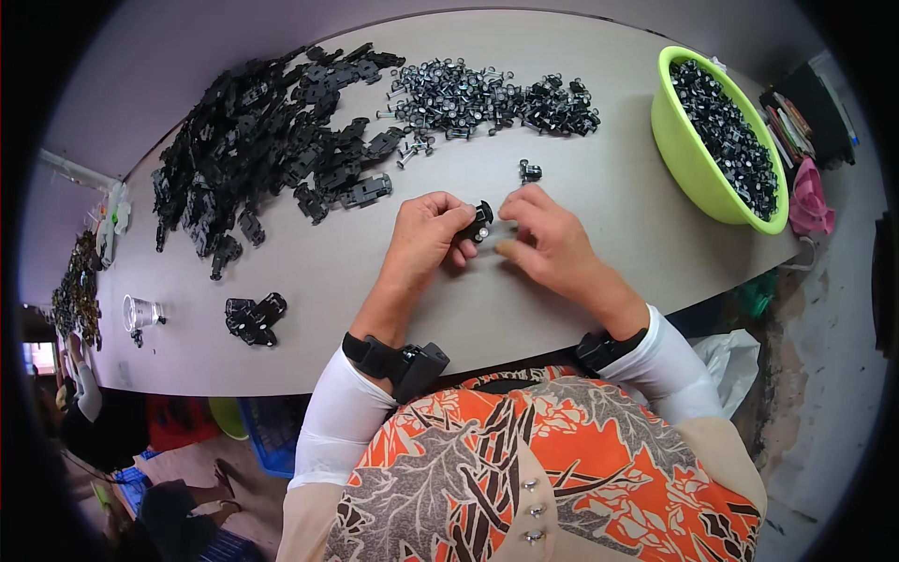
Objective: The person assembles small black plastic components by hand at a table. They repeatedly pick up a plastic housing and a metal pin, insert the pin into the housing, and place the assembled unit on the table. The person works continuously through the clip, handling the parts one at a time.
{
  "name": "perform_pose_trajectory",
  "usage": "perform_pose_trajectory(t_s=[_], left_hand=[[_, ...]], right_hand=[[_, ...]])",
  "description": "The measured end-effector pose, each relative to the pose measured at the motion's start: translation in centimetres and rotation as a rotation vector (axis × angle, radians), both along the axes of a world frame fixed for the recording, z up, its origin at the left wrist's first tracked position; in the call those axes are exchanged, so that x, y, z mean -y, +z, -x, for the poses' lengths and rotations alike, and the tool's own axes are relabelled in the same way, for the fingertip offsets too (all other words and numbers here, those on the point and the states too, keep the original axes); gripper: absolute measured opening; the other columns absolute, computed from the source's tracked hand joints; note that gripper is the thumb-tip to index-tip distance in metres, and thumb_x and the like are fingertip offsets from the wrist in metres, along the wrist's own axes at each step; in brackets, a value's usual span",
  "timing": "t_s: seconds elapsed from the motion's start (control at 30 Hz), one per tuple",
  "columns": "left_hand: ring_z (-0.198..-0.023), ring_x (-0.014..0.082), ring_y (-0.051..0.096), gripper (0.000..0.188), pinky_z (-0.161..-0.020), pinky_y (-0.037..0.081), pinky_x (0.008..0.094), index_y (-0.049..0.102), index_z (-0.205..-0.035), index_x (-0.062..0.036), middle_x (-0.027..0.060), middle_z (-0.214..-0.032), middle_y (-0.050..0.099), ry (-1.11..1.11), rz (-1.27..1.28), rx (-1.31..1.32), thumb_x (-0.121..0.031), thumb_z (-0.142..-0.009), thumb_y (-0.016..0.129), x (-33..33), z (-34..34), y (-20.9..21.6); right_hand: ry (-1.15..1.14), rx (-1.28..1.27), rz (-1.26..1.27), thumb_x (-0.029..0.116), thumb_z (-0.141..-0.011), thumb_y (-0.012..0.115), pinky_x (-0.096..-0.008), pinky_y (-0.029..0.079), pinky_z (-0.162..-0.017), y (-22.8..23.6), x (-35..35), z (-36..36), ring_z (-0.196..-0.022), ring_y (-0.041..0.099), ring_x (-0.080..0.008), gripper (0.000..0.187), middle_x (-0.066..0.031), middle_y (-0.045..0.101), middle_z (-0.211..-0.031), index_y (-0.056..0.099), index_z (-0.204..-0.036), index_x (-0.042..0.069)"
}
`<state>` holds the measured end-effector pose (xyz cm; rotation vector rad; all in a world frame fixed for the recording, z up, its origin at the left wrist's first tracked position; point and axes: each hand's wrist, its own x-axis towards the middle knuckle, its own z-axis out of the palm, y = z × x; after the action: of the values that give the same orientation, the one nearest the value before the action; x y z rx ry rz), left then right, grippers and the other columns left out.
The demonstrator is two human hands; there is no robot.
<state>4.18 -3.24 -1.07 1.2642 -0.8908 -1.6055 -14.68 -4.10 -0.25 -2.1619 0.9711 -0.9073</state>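
Note:
Near the middle of the table, my left hand [428, 229] is closed on a small black toy car chassis [483, 214], pinched between thumb and fingers. A round wheel with a pale centre shows on its lower side. Just to the right of it, my right hand [552, 234] has thumb and forefinger apart, slightly blurred, with nothing I can make out between them. A few loose wheel-and-axle sets [531, 171] lie just beyond the right hand. Farther off spreads a pile of wheel-and-axle sets [459, 98]. To its left is a large heap of black chassis parts [253, 131].
At the right stands a lime-green basin [670, 131] full of wheel sets. Several black pieces [255, 319] lie at the left, near a clear cup [140, 312]. Another person's arm [86, 389] shows at the far left, by another pile [77, 290].

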Motion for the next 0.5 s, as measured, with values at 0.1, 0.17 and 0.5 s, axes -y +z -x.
perform_pose_trajectory(t_s=[0.1, 0.17, 0.5], left_hand=[[-0.049, 0.0126, 0.059, 0.013, -0.041, 0.047, 0.0213, 0.057, -0.084, 0.0003, 0.0076, -0.069, 0.061, 0.001, -0.004, -0.024, -0.012, -0.088, 0.058, 0.1, -0.2, -0.2], [-0.050, 0.0135, 0.060, 0.013, -0.042, 0.049, 0.0219, 0.056, -0.085, 0.0000, 0.0077, -0.070, 0.061, 0.031, -0.047, -0.040, -0.012, -0.089, 0.057, 0.0, 0.1, 0.3], [-0.057, 0.0178, 0.064, 0.012, -0.050, 0.056, 0.0269, 0.053, -0.085, -0.0011, 0.0110, -0.076, 0.063, 0.067, -0.029, -0.180, -0.012, -0.090, 0.055, 0.0, 0.5, -0.7]], right_hand=[[0.025, -0.114, 0.190, 0.003, -0.072, 0.066, -0.0370, 0.048, -0.061, -0.1, -0.3, -1.2, -0.068, 0.057, -0.0287, 0.021, -0.0110, 0.052, -0.088, 0.057, -0.091, 0.001], [0.020, -0.109, 0.160, 0.003, -0.072, 0.066, -0.0372, 0.049, -0.061, -0.7, 0.0, -1.5, -0.071, 0.057, -0.0290, 0.020, -0.0108, 0.050, -0.087, 0.057, -0.089, 0.003], [0.042, -0.016, 0.194, -0.001, -0.071, 0.065, -0.0346, 0.048, -0.058, -1.2, 0.2, -2.0, -0.067, 0.059, -0.0263, 0.020, -0.0086, 0.054, -0.084, 0.059, -0.089, 0.004]])
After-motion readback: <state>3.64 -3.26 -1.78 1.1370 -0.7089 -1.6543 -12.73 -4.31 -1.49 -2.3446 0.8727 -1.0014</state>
